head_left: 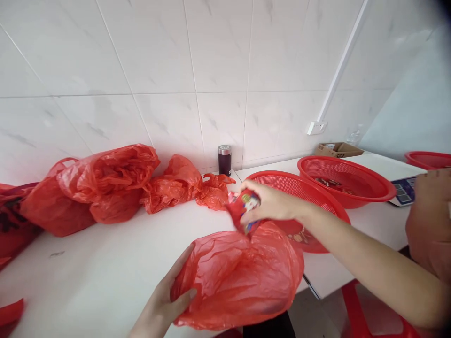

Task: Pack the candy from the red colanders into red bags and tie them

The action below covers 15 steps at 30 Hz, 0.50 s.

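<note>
A small packet point(237, 211) was held above an open red bag point(239, 281).
The packet was gripped narrowly between the thumb and fingers of the right hand point(273, 203), near the far edge of the bag's mouth. The near side was held by the left hand point(165, 300), thumb inside, presumably to spread the limp plastic. A red basket point(299, 187) was set close by, seemingly for easy reach.

From the person's head, looking forward and down across the white bench point(105, 267), toward the tiled wall point(158, 61); close to the left hand point(164, 298) and right hand point(273, 203), farther from the wall.
</note>
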### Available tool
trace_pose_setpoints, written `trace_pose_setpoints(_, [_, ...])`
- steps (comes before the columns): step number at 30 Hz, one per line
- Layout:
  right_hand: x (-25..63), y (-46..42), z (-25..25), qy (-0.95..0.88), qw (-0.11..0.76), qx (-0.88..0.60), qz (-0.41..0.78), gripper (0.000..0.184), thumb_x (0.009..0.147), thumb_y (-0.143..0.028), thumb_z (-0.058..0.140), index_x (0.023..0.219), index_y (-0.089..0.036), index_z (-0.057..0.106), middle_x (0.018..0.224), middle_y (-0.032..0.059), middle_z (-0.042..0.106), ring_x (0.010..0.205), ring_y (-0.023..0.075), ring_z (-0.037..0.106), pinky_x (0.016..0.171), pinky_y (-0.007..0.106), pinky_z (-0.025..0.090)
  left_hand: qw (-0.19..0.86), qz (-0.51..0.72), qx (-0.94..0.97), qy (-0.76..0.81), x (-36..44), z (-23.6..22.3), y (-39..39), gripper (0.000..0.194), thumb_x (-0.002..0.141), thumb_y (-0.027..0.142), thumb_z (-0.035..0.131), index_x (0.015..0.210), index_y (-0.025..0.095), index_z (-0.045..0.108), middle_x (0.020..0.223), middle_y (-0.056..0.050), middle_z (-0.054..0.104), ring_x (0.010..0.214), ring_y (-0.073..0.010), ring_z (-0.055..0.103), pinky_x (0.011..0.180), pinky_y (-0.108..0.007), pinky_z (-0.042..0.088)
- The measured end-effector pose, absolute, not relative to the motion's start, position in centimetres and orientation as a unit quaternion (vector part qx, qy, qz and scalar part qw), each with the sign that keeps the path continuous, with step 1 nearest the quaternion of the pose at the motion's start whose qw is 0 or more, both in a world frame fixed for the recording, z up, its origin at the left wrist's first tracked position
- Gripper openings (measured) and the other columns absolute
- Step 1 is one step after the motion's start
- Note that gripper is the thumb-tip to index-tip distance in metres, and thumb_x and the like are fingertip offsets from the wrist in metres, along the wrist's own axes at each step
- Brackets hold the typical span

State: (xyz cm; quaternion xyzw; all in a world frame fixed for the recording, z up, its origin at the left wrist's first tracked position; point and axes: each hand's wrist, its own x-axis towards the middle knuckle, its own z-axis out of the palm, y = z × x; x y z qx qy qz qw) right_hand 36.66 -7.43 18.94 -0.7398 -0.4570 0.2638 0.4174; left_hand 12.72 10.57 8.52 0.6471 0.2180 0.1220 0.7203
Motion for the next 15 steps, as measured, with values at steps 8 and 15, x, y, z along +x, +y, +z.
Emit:
trace_pose_setpoints(8, [30.9,-4.3,10.6,-0.537,0.209,-0.785,0.227,0.048,0.073,-0.023,0.072,0.119,-0.027,0.058,0.118,0.0038,0.06,0.103,0.0198,0.058,0.083,0.027,0.045,0.73,0.134,0.635,0.213,12.7,7.8,10.4,0.075,0.067,0.024,0.075,0.138,0.027,0.05,0.145,-0.009,0.047,0.132,-0.0335,0.043,0.105,-0.044,0.041])
trace_pose_setpoints(15, [34.6,-7.5,14.0,-0.498,0.316,-0.782,0.203,0.029,0.089,-0.029,0.054,0.117,-0.025,0.062,0.115,0.0038,0.065,0.1,0.0164,0.063,0.088,0.028,0.047,0.698,0.12,0.673,0.214,11.9,7.1,11.3,0.076,0.073,0.031,0.07,0.143,0.029,0.042,0.149,-0.007,0.042,0.135,-0.0327,0.039,0.111,-0.046,0.031])
